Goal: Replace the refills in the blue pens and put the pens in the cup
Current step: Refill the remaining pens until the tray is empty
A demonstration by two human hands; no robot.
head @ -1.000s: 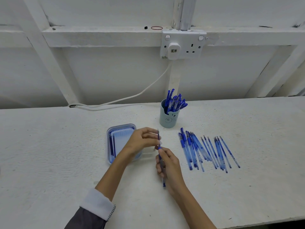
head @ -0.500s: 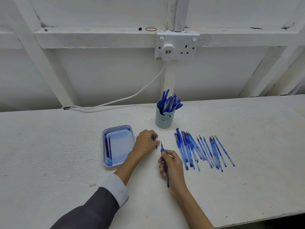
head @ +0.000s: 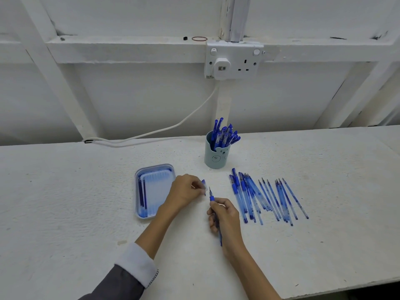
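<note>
Capping step: right hand [head: 227, 215] grips pen [head: 213, 200], left hand [head: 186, 190] pinches cap [head: 204, 185]; next, align cap over tip, then cup [head: 215, 155].

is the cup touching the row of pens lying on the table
Apart. The head view shows bare table between the cup and the nearest loose pen.

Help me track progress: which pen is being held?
The pen in the right hand; the others stand in the cup or lie on the table.
</note>
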